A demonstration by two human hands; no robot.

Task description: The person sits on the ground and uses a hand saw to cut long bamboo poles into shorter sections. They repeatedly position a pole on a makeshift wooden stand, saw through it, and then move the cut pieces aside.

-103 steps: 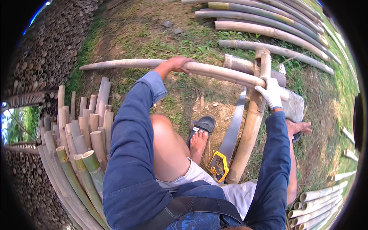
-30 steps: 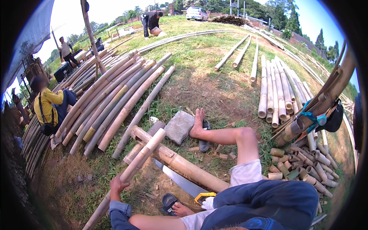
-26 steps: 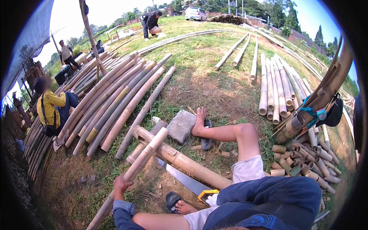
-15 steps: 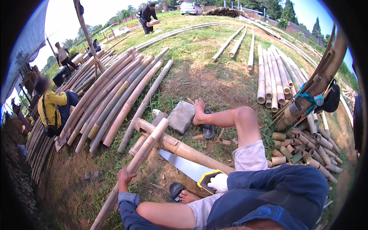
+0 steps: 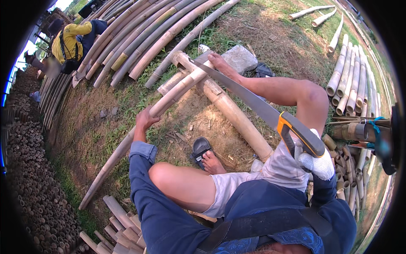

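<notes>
My left hand [image 5: 146,120] is wrapped around a long bamboo pole [image 5: 116,156] that slants up from the lower left. The pole's far end rests across a thicker bamboo log [image 5: 230,111]. In a white glove, my right hand [image 5: 316,164] grips the yellow-and-black handle of a handsaw [image 5: 256,103]. Its blade reaches over the pole near the far end; whether the teeth touch cannot be told. My bare right foot [image 5: 224,67] is up beside that end. My left foot [image 5: 212,163] rests on a black sandal [image 5: 202,150].
A grey stone block [image 5: 242,60] lies beyond my right foot. Long bamboo poles [image 5: 158,36] lie in rows at far left, where a person in yellow [image 5: 67,42] sits. More poles [image 5: 351,78] lie at right, above short cut pieces [image 5: 351,182]. Stacked bamboo [image 5: 38,182] fills the left edge.
The view has turned downward and left. My right hand has lifted the saw from below the log to the pole's far end. My right foot has left the ground by its sandal.
</notes>
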